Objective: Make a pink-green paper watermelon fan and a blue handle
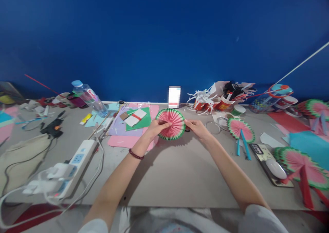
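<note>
A round pleated paper fan (pixel 170 124), pink with a green rim like a watermelon slice, is held upright above the grey table (pixel 180 171). My left hand (pixel 155 128) pinches its left edge, thumb across the pleats. My right hand (pixel 196 128) grips its right edge with closed fingers. A dark bead bracelet (pixel 135 154) is on my left wrist.
Coloured paper sheets (pixel 131 128) lie behind my left hand. A power strip (pixel 74 164) with cables and a glue gun (pixel 52 127) are on the left, with a water bottle (pixel 88 96) behind. Finished fans (pixel 241 130) (pixel 300 162), a phone (pixel 269 162) and paper cups (pixel 221 102) are on the right.
</note>
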The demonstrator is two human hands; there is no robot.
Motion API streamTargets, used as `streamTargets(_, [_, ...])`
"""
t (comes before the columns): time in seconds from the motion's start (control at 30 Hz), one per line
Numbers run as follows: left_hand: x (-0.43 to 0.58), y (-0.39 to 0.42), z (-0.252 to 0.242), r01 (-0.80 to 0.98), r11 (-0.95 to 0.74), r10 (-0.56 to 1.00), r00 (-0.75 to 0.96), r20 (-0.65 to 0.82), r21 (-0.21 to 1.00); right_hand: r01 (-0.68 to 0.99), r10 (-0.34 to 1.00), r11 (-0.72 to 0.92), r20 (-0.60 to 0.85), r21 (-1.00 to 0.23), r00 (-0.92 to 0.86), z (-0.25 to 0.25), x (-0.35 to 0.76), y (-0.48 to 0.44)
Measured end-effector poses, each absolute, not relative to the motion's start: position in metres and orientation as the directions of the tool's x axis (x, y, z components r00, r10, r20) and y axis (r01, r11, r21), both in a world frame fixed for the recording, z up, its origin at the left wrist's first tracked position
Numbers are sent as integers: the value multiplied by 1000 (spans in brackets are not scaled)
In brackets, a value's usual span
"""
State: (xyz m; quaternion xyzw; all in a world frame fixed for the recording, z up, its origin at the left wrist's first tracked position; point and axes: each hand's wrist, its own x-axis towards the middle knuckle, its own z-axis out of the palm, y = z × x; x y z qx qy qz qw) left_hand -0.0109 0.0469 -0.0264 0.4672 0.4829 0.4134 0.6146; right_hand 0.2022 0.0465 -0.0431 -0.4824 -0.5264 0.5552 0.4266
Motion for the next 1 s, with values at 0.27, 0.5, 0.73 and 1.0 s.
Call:
streamTargets(0.27, [-11,50,-37,-42,216,945,260,-198,976,-144,930,-298,-252,-944,-269,-42,195,42])
streamTargets(0.5, [-9,48,-35,-11,180,955,241,-172,984,-267,920,-372,-316,-889,-231,-42,190,42])
streamTargets(0.73, [-10,48,-36,-36,186,943,287,-168,982,-268,904,-408,-344,-873,-255,-42,192,43])
streamTargets(1.0, [-17,59,-44,-237,340,926,250,-282,910,-232,938,-324,-278,-917,-207,-35,203,46])
